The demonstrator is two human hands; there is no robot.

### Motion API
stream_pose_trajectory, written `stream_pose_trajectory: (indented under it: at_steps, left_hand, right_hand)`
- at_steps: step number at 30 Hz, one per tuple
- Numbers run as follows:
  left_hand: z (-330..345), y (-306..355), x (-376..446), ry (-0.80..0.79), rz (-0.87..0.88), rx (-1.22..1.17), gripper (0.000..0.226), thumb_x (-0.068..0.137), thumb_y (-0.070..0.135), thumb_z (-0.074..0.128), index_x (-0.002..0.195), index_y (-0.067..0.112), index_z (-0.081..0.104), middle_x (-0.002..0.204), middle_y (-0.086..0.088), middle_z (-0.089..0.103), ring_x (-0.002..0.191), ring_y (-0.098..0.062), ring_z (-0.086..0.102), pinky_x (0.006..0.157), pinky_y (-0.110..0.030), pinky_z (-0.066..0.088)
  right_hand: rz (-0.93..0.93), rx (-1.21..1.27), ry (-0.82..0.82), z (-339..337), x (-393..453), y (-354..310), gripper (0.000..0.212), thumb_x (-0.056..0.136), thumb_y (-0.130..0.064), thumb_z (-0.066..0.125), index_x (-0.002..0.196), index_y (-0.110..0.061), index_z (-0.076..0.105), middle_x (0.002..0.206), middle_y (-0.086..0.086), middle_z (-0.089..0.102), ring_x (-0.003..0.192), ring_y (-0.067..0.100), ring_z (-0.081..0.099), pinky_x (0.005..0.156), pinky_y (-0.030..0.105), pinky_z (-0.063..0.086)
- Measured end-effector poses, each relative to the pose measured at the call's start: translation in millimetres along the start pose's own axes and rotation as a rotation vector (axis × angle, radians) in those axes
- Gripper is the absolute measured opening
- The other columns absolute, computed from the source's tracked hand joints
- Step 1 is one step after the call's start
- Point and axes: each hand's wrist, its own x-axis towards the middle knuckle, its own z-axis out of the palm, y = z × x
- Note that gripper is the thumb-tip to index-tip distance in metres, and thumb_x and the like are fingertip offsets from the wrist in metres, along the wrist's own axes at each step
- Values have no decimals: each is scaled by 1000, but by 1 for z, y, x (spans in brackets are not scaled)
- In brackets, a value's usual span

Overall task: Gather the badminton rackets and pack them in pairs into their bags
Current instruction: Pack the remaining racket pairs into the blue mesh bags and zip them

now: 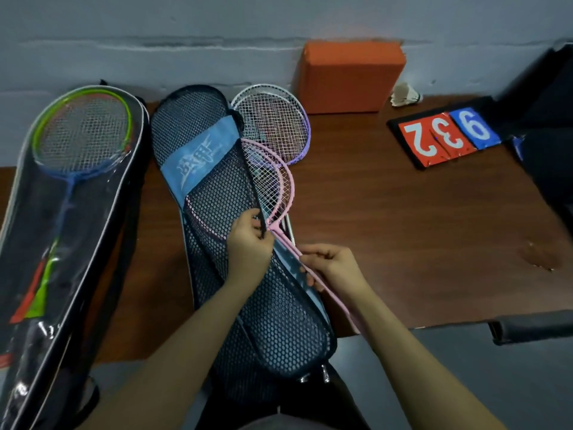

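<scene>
A blue mesh racket bag [223, 252] lies lengthwise on the brown table in front of me. Two pink rackets [280, 184] sit half inside it, their heads poking out of the bag's right edge. My left hand [248, 243] pinches the bag's dark open edge by the racket throats. My right hand [331, 265] grips the pink racket shafts just right of the bag. A white and a purple racket [276, 125] lie on the table behind the bag. At the left, a clear-fronted black bag [62, 243] holds a green and a red racket.
An orange block [347, 76] stands against the wall at the back. A shuttlecock [404, 95] and a flip scoreboard [446, 135] showing red and blue digits lie at the back right. A dark chair [545, 156] is at the right edge.
</scene>
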Motion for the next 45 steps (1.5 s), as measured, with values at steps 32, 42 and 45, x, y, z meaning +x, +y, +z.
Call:
stream_pose_trajectory:
  at_steps: [32,42,45]
  left_hand:
    - [-64,-75,-6,23,53,-175,42,83,-4,57,124,5,54,99,-6,51,79,-13,52,66,-16,45]
    - [-33,-79,-84,-61,186,280,68,79,30,69,136,5,39,119,-15,45,108,-28,44,91,-36,43]
    - [-24,-77,-113,-91,63,339,70,82,33,66,139,9,34,122,-12,41,110,-25,43,92,-32,42]
  right_hand:
    - [-226,-687,18,85,39,3,32,87,-14,65,118,-10,62,108,6,62,98,15,59,88,22,44]
    - [-227,-689,132,27,-57,44,26,85,-11,66,110,-15,66,94,-1,62,80,-3,56,70,4,40]
    - [-174,-711,64,12,-73,52,30,85,-20,68,114,-15,64,97,0,63,84,2,57,74,7,42]
